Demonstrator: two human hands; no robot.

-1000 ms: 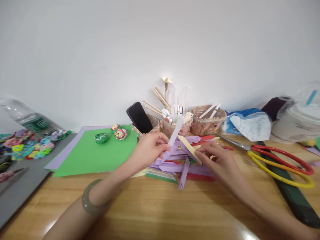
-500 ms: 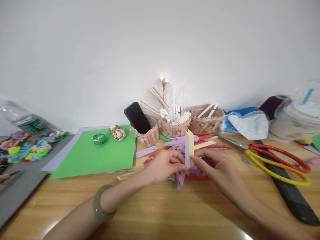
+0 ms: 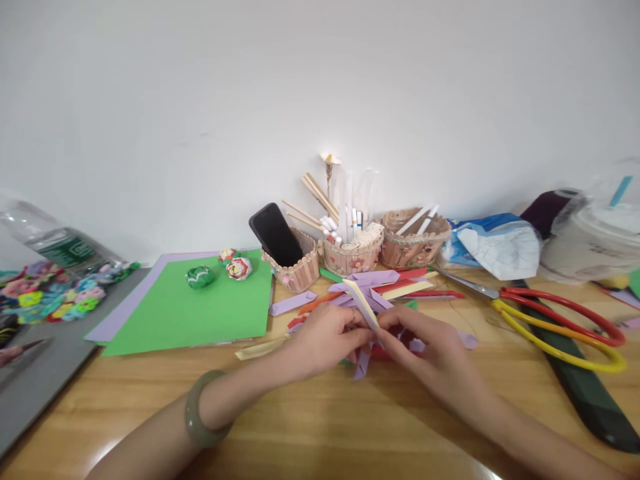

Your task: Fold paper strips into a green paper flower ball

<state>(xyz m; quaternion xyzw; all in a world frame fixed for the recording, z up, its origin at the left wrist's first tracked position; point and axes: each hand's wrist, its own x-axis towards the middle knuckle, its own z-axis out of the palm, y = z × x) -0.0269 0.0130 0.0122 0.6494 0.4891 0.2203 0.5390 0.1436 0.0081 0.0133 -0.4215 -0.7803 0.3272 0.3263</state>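
Observation:
My left hand [image 3: 327, 337] and my right hand [image 3: 433, 343] meet over a pile of folded paper strips. Between their fingertips they pinch a pale yellow folded paper strip [image 3: 362, 301], tilted up and to the left. My right thumb and forefinger close on its lower end, while my left fingers grip beside it, partly hidden. A purple paper strip [image 3: 362, 367] sticks out below my hands. Around and behind them lie purple strips [image 3: 374, 277], a yellow strip [image 3: 407, 290] and red ones [image 3: 445, 294]. A lone purple strip [image 3: 293, 304] rests left of the pile.
Scissors [image 3: 505, 295] with red and yellow handles lie at right over a dark green strap-like object [image 3: 585, 393]. Green paper [image 3: 195, 313] bears small paper balls [image 3: 200, 277]. Baskets [image 3: 353, 259], one with a phone [image 3: 276, 233], line the wall. A drink cup [image 3: 595, 233] stands far right.
The held strip has turned from upright to leaning left, its purple side no longer facing me. My right hand has shifted slightly; more of the purple strips behind shows.

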